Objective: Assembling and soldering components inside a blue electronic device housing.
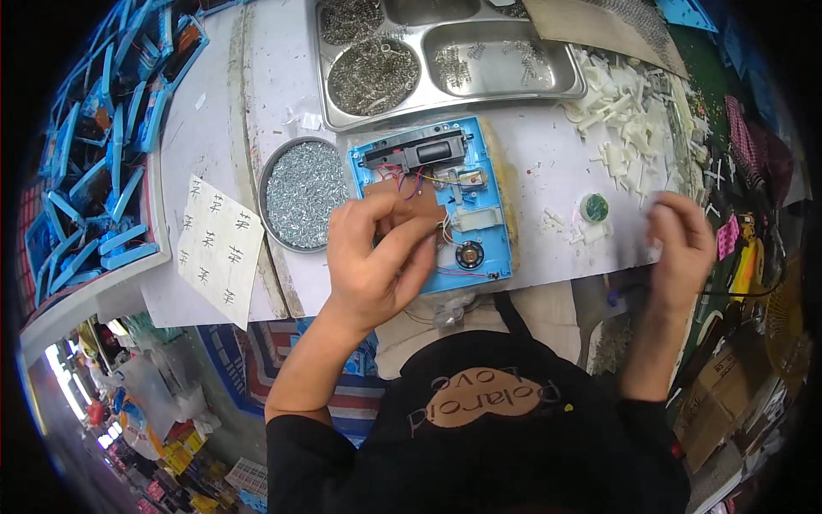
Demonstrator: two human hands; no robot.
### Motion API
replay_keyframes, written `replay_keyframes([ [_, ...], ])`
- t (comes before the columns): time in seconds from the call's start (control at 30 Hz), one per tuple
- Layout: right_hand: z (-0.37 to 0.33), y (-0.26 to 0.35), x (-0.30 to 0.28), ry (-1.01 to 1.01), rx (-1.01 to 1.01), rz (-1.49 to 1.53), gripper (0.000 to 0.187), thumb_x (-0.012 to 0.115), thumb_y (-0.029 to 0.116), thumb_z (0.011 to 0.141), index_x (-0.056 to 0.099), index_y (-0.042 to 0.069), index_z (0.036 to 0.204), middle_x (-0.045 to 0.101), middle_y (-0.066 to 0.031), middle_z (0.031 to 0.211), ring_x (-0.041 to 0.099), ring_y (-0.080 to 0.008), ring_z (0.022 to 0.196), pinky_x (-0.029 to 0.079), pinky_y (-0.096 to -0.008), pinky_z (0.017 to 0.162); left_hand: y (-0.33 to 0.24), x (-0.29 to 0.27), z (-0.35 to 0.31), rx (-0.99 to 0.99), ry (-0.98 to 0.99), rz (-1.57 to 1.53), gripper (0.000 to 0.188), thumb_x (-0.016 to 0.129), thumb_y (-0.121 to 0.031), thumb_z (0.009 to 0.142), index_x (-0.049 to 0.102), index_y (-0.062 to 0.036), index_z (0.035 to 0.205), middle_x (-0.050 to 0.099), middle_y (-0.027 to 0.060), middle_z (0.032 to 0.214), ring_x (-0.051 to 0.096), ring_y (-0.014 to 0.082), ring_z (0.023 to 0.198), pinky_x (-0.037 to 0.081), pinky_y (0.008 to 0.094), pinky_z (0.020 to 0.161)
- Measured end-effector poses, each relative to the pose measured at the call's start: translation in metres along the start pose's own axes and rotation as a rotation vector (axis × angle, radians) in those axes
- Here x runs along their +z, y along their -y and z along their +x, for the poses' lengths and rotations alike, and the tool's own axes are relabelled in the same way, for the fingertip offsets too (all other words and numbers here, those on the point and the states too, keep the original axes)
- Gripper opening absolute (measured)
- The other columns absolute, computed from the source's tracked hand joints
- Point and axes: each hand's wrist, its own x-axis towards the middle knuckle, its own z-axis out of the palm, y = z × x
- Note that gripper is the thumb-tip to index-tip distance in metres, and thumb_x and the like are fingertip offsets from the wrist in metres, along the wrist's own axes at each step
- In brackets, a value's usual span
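A light-blue plastic housing point(495, 184) lies open side up in front of me. Inside it are a dark grey mechanism point(419, 152), a white plastic block point(476, 219), a brown board point(415, 202), a small round speaker point(469, 254) and thin coloured wires. Over the housing's left side, my left hand point(377, 257) is closed in a pinch; whatever its fingertips hold is too small or hidden to name. My right hand point(682, 244) is raised near the table's right edge, its fingers curled and smeared by motion. Nearest to it is a small green round object point(593, 207).
Left of the housing stands a round tin of small screws point(304, 195), beside a paper sheet point(214, 248). A metal compartment tray point(505, 96) holds springs and small parts at the back. White plastic pieces point(629, 141) lie heaped at right. Blue housings point(103, 163) fill a bin at far left.
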Motion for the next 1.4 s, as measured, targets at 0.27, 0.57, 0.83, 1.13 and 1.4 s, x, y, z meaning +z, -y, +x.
replay_keyframes([
  [0.27,0.018,0.059,0.145,0.426,-0.66,-0.511,0.022,0.078,0.024,0.079,0.066,0.006,0.081,0.067,-0.0096,0.077,0.065,-0.0312,0.071,0.051,-0.0421,0.061,0.002,0.008,0.025,0.049,-0.009,0.066,0.022,0.079,-0.01,0.072,0.072,-0.0126,0.093,0.061,0.003,0.101,0.057,0.0208,0.086,0.038,0.0392,0.082],
  [0.57,0.007,0.07,0.148,0.424,-0.708,-0.775,0.022,0.073,0.024,0.081,0.063,0.005,0.076,0.066,-0.0136,0.07,0.067,-0.0329,0.067,0.053,-0.0465,0.06,0.001,0.014,0.029,0.086,0.1,0.162,0.031,0.077,-0.021,0.077,0.076,-0.0159,0.107,0.059,0.003,0.111,0.055,0.0237,0.099,0.034,0.0428,0.091],
  [0.83,0.03,0.073,0.146,0.622,-0.394,-0.629,0.011,0.071,0.015,0.079,0.071,0.005,0.076,0.069,-0.0145,0.073,0.07,-0.0334,0.07,0.056,-0.042,0.062,0.004,0.019,0.025,0.059,0.128,0.168,0.035,0.077,-0.023,0.077,0.075,-0.0149,0.11,0.06,0.0045,0.115,0.054,0.0248,0.107,0.03,0.0465,0.097],
  [1.13,0.041,0.088,0.147,0.727,-0.728,-0.766,0.016,0.07,0.016,0.077,0.072,0.001,0.073,0.07,-0.02,0.076,0.071,-0.0375,0.08,0.057,-0.0469,0.069,-0.003,0.018,0.034,0.096,0.135,0.161,0.034,0.079,-0.018,0.075,0.074,-0.0119,0.108,0.059,0.0071,0.109,0.056,0.0274,0.099,0.035,0.0447,0.092],
  [1.4,0.045,0.084,0.143,0.8,-0.443,-0.696,0.021,0.07,0.02,0.083,0.072,-0.001,0.082,0.071,-0.021,0.078,0.07,-0.0398,0.078,0.054,-0.0472,0.073,-0.003,0.017,0.032,0.095,0.152,0.161,0.035,0.077,-0.02,0.078,0.074,-0.0114,0.112,0.059,0.0076,0.109,0.055,0.0268,0.098,0.034,0.0446,0.094],
])
